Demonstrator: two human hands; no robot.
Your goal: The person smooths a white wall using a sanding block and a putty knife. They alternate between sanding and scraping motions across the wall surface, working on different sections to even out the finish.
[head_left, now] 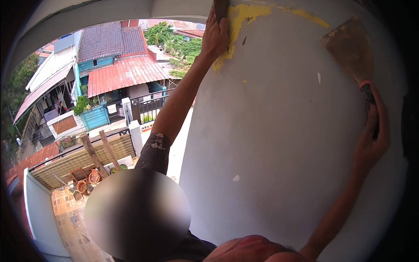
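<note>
High at the left edge of the grey wall (262,131), my left hand (214,40) is closed around a dark, flat tool (221,9). The picture's top edge cuts that tool off, so its exact kind is unclear. Just right of it, a ragged yellow patch (237,30) shows where the grey surface coating is gone. My right hand (374,135) grips a wide putty knife (352,48) by its dark handle. Its stained, flared blade points up, below the right end of a thin yellow strip (312,16) along the wall's top.
Small pale spots (236,178) mark the wall. Left of its edge, the view drops to a tiled yard (70,218) with clay pots (94,176), wooden posts (93,153) and a fence (43,170). Houses with a red metal roof (126,76) stand beyond. A blurred oval hides the lower left.
</note>
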